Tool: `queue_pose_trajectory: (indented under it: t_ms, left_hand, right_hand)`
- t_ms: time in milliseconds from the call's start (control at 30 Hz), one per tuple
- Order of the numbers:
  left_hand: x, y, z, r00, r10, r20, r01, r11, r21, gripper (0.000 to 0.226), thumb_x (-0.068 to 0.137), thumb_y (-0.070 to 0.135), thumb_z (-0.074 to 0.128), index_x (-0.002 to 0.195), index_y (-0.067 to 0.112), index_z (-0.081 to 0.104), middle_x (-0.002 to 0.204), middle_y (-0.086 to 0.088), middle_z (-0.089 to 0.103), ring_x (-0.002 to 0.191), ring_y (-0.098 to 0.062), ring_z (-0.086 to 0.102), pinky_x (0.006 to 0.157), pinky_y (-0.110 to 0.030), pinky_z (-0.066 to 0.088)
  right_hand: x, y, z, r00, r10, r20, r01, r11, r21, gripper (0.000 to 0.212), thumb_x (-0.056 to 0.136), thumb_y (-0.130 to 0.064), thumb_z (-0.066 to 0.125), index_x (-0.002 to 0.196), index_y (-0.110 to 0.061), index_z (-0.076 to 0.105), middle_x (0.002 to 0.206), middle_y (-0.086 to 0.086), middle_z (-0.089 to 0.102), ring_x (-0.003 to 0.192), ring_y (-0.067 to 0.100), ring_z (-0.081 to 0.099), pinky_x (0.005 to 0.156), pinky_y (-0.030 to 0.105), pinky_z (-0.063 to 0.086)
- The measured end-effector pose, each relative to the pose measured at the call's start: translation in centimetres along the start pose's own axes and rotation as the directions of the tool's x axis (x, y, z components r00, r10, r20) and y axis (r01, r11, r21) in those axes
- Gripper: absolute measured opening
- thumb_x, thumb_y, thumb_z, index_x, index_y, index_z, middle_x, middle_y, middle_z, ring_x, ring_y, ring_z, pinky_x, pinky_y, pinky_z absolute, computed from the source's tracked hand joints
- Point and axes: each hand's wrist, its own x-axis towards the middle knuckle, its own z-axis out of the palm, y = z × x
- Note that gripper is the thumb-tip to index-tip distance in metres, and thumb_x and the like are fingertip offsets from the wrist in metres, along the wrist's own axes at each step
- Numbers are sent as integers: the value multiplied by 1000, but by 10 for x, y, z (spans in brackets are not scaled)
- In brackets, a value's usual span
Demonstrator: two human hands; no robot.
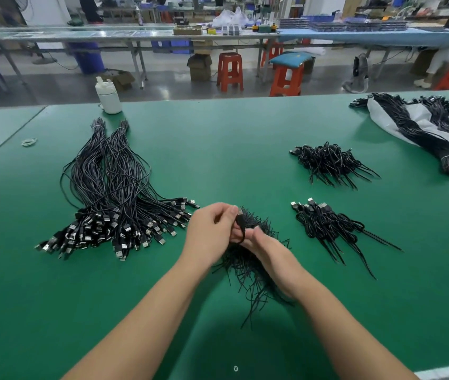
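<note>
view: head, looking down on green mat (218, 138)
left hand (209, 231): fingers clenched, thumb and forefinger pinching cable (239, 222) just below its usb plug
right hand (270, 253): fingers curled, grasping the looped part of the same cable
cable: black, silver plug tip pointing up, held between both hands just above tie pile (248, 270), mid-mat on the near side
tie pile: short black strands, loose, fanned out under both wrists
long bundle (113, 193): left of the hands, two banded hanks side by side, usb plugs spread out near the left hand
near heap (324, 223): right of the hands, coiled black cables, plugs at the far end, tails trailing toward the near right
far heap (330, 163): same kind of coils, behind near heap, apart from it
white bag (420, 124): far right corner, more banded black hanks lying on it
rubber bands (29, 142): far left of mat, well apart from the rest
white bottle (108, 97): upright at mat's far edge, behind long bundle
red stools (229, 71): on the floor beyond the mat
writing: bottle and far-bench items too blurred to read
</note>
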Motion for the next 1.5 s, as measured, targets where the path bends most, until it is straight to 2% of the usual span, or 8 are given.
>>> queue_pose_trajectory:
  t_ms: [200,400,600,967,1133,1267,1400,1500]
  left_hand:
    - [6,1,-5,993,58,-99,-57,998,22,28,102,29,53,84,18,71,71,10,70,58,2,53,57,-16,42]
    - [-9,-4,-5,935,-75,347,121,986,-114,36,104,37,45,110,12,70,79,-20,63,65,-28,62,57,-35,47]
    - [-12,1,-7,923,-60,380,70,997,-15,36,108,27,36,115,18,70,116,-34,62,89,-30,68,68,-17,52]
    - [-9,-10,-10,907,-18,420,-17,997,80,40,108,24,31,127,16,65,128,3,67,114,1,61,94,-5,40]
    - [7,-6,-12,992,96,82,-68,952,-299,45,104,29,26,112,12,68,111,-3,75,114,-13,66,105,-27,44]
    - [26,9,-44,957,35,288,211,595,-776,48,105,29,33,90,7,73,63,-4,66,54,-15,63,49,-23,51]
    - [14,7,-62,621,-13,783,274,941,-201,43,103,28,38,96,2,72,60,-11,68,30,-8,40,33,-13,28]
    - [1,-3,-55,531,-300,792,129,953,275,46,109,26,31,101,-2,67,83,-22,74,45,-17,62,37,-20,42]
  right_hand:
    - [-6,-7,10,995,-103,-12,104,995,11,23,104,-26,45,86,-17,57,87,8,70,110,24,66,108,42,42]
    - [-4,-6,16,995,-100,-27,102,990,98,23,101,-26,49,82,-15,56,62,3,45,68,24,53,95,41,53]
    - [-3,-4,20,997,-76,-28,77,996,51,23,99,-30,49,83,-16,58,57,-4,39,58,16,42,79,32,53]
    - [-6,-2,25,1000,-14,-20,15,996,85,30,98,-35,49,75,-23,64,55,-3,35,53,15,33,65,29,44]
    - [-11,1,27,992,110,62,-112,993,37,44,98,-48,47,65,-21,56,57,0,25,54,17,25,61,28,44]
    - [-13,4,21,982,178,58,-185,972,146,46,100,-46,49,62,-21,45,58,0,21,55,19,19,54,25,38]
    - [-6,-5,15,979,181,97,-205,899,388,42,97,-42,57,62,-19,49,53,-5,23,49,13,21,50,24,32]
    - [0,-11,19,975,188,116,-216,924,316,41,97,-41,54,62,-20,54,52,-5,24,49,14,18,48,23,30]
